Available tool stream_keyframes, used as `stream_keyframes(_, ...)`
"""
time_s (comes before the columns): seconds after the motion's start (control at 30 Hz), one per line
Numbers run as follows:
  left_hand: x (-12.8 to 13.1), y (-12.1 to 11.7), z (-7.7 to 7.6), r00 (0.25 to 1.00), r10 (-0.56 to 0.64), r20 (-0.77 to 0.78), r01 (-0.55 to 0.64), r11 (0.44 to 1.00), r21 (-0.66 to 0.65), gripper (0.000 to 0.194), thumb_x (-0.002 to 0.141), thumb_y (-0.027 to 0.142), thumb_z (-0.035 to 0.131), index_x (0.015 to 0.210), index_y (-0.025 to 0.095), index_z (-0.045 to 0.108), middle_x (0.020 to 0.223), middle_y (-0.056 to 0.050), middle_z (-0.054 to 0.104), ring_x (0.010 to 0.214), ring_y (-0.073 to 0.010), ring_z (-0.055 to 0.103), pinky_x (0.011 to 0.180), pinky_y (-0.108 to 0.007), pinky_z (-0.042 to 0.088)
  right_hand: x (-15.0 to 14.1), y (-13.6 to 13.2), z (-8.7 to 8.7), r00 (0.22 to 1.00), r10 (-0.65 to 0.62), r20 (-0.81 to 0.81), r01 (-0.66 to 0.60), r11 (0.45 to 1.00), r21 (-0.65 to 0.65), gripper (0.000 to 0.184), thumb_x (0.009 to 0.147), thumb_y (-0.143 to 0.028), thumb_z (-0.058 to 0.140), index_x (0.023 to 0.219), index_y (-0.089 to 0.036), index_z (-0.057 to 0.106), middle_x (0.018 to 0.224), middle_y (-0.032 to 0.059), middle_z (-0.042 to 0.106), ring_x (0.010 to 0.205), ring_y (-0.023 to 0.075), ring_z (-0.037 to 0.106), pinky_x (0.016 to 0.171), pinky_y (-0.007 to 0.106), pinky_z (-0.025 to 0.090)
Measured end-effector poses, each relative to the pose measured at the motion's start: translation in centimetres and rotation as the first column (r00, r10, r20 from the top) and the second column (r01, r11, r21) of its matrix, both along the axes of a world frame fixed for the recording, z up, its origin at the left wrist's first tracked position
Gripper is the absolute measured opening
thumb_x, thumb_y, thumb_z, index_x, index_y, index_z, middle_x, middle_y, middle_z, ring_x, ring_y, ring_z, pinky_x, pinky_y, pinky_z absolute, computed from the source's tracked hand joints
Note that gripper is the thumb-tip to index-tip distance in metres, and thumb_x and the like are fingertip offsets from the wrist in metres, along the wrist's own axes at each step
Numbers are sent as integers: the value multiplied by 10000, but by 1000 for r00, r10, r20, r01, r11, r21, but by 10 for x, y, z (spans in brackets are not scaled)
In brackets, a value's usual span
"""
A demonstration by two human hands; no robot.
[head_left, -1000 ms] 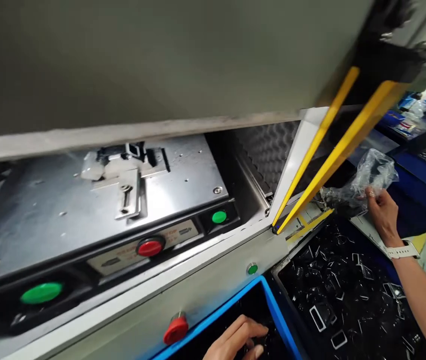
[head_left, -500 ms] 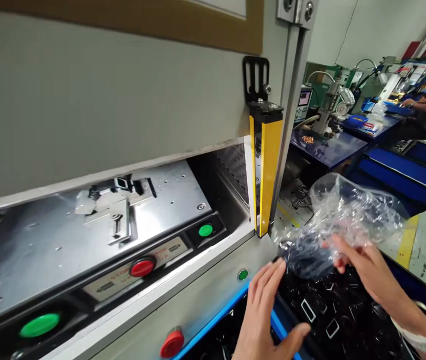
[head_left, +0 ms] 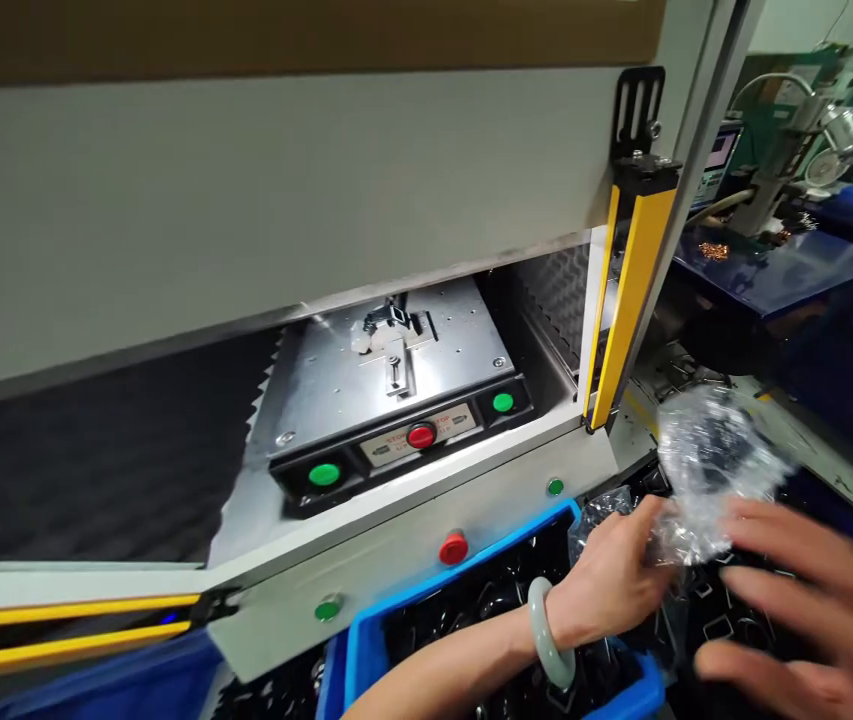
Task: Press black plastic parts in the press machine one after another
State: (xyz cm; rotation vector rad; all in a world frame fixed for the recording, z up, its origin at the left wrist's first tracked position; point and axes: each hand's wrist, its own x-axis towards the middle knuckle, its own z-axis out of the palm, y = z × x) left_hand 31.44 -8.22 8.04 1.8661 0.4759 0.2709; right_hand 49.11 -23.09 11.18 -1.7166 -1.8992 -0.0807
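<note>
My left hand [head_left: 610, 580], with a pale green bangle at the wrist, is closed on a crumpled clear plastic bag [head_left: 711, 470] at the right. Dark pieces show faintly through the film. Close by on the right, my right hand [head_left: 808, 610] is smeared by motion; its fingers are spread apart near the bag's lower edge. Under my left forearm stands a blue bin [head_left: 463, 565] holding many shiny black parts. More black parts lie below the bag, some with pale rectangular outlines.
A machine with a grey front panel [head_left: 283, 200] stands ahead. Inside it is a metal plate [head_left: 306, 390] with a fixture, green buttons and a red button [head_left: 421, 436]. A yellow post [head_left: 632, 310] rises beside the opening. A bench [head_left: 808, 265] stands at the right.
My view has swung left and back. My left hand has reached right and closed on the bag. My right hand, which was at the bag, now has its fingers spread beside it.
</note>
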Motion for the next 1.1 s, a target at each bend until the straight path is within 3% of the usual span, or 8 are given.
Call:
stream_keyframes(0.1,0,4,11,994,-112,-14,113,992,48,153,854,184,619,996,173,676,840,-28,697,703,-174,618,635,-273,468,-10,20,-9,926,224,304,-230,973,-17,752,943,-613,661,1611,-382,405,1490,99,624,1268,340,667,1022,586,560)
stream_keyframes(0.3,-18,23,20,976,-195,-98,192,981,-42,517,751,328,849,1208,172,663,848,5,682,706,-156,612,647,-261,455,19,19,-42,953,120,276,-106,992,-68,656,952,-174,487,1594,-309,449,1145,55,787,904,256,757,769,410,603)
stream_keyframes(0.43,-24,21,11,986,-89,-144,125,956,265,732,783,266,823,1447,218,518,1090,-49,707,964,-223,639,864,-342,494,35,6,-40,978,-26,-206,-37,954,-299,396,885,-306,610,1278,-334,655,1129,56,767,949,283,754,667,347,612)
stream_keyframes(0.57,-16,13,2,995,68,-67,-26,864,503,226,908,192,666,1134,201,671,1078,-85,697,1042,-265,586,924,-412,469,21,5,-19,574,-365,-733,-80,865,-495,355,964,-524,524,1233,-301,588,831,45,710,628,230,670,493,319,528)
stream_keyframes(0.67,-8,14,-2,976,213,49,-219,944,249,162,886,91,579,991,177,668,960,-58,692,888,-201,591,806,-327,464,7,11,-14,484,-402,-777,15,892,-452,345,990,-483,472,1264,-292,560,904,45,723,646,220,666,555,346,561)
stream_keyframes(0.8,4,19,-9,938,332,96,-296,914,-277,108,918,208,581,990,162,646,906,-32,684,827,-162,606,743,-262,462,-17,13,-23,850,-307,-428,247,950,-190,298,1012,-390,520,1260,-250,607,1289,108,684,1180,271,664,1024,470,557)
stream_keyframes(0.9,12,8,-15,923,373,91,-306,858,-413,175,925,298,624,1043,168,620,951,-31,670,855,-157,604,763,-252,476,-34,9,-35,953,-278,-121,265,958,-113,516,983,-550,585,1356,-194,578,1461,166,601,1397,344,520,1162,587,441)
stream_keyframes(1.1,24,-46,-10,979,41,199,74,842,-534,361,960,367,640,1267,183,591,1274,-103,668,1197,-231,639,1025,-348,510,-20,-31,-58,849,-527,-19,514,836,-193,378,909,-414,682,1221,-201,657,1229,126,725,1131,288,676,946,457,589)
